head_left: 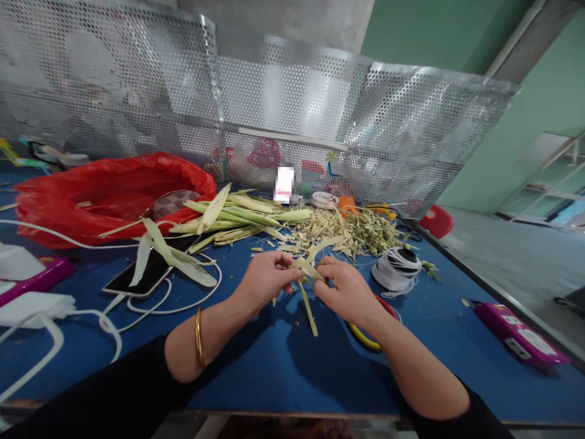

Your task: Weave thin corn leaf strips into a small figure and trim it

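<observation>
A: What sits closest?
B: Two black sleeves, the left one [105, 390] and the right one [470, 408], reaching in over a blue table [338, 384]. A gold bangle [198, 338] circles the left wrist.
A: And the hands?
B: Both are closed in a pinch on the held husk [304, 266], a pale, folded strip. The left hand [269, 277] grips its left side with thumb and fingers, the right hand [340, 286] its right. It's up over the middle of the table, with a narrow tail [308, 308] hanging down toward the person.
A: Take that husk as our marker. What's around it?
B: Nearer and to its right, a curved yellow-and-red handle [365, 341] shows partly under the right wrist. Far to its right is a purple power strip [516, 335]; well to its left, white plugs [36, 308] and looping cable.
A: Level with it?
B: On its right, a spool of white cord [397, 271]. On its left, a dark phone [137, 277] with a loose dry husk [183, 262] lying across it.
A: Past it?
B: Just beyond, a heap of shredded scraps [347, 231]; beyond and left, a bundle of green-yellow husks [237, 219], then an open red plastic bag [114, 189].
A: Farthest?
B: Behind all that, a perforated screen [292, 91], and a green wall [516, 146] beyond to the right.
</observation>
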Motion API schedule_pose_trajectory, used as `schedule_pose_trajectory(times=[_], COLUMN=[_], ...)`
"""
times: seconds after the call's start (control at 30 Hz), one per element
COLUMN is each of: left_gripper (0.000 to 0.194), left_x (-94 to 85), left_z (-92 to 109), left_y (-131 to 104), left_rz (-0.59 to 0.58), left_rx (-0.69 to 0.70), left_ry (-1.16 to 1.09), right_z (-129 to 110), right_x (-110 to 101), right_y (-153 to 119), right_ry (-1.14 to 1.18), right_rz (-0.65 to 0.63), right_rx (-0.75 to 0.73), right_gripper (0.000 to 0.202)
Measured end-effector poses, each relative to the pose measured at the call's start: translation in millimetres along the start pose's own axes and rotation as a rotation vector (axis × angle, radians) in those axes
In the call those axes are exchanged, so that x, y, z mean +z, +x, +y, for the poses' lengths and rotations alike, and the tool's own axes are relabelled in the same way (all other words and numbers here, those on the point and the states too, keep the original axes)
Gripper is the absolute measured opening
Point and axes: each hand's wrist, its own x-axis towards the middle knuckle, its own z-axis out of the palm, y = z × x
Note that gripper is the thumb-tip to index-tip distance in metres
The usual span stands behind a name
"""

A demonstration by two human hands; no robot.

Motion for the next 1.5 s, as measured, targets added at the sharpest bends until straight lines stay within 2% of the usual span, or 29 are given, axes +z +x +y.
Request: schedule_pose_trajectory(times=[0.27,0.5,0.7,0.8,0.97,1.03,1.1,1.2,1.27,1.4,1.5], left_gripper=[0.011,0.009,0.009,0.013,0.011,0.012,0.012,0.013,0.013,0.015,0.016], left_x=[0.9,1.3,1.2,1.5,3.3,3.7,3.4,2.2,1.4,0.9,1.1], left_z=[-0.2,-2.9,-11.4,-12.4,-10.3,-11.9,-13.9,-14.0,-11.6,-7.4,-7.0], left_y=[-1.4,-0.4,0.6,-0.5,-2.6,-3.0,-3.0,-2.6,-2.6,-3.9,-5.0], left_rz=[0.002,0.003,-0.030,-0.064,-0.105,-0.130,-0.155,-0.198,-0.241,-0.349,-0.421], left_rx=[0.003,0.048,0.183,0.214,0.183,0.194,0.223,0.227,0.173,0.085,0.057], left_ry=[0.063,0.101,0.175,0.240,0.188,0.219,0.262,0.261,0.215,0.150,0.113], right_z=[-1.9,0.8,2.1,-1.5,-6.2,-6.7,-6.9,-6.9,-6.5,-5.8,-5.5], right_x=[2.8,2.5,6.5,4.2,-8.1,-11.8,-13.8,-16.5,-19.1,-22.9,-20.5], right_y=[0.6,1.0,0.4,-1.6,-2.2,1.0,6.8,19.6,30.0,50.5,58.9], right_ry=[-0.025,-0.002,0.025,-0.042,-0.077,-0.122,-0.118,0.008,0.137,0.553,0.708], right_rz=[-0.002,0.045,0.057,0.137,0.353,0.326,0.209,0.040,-0.005,0.073,0.142], right_rx=[-0.006,-0.023,0.062,0.032,-0.022,-0.051,-0.062,-0.008,0.056,0.206,0.276], right_gripper=[0.028,0.033,0.034,0.029,0.021,0.018,0.015,0.018,0.020,0.027,0.030])
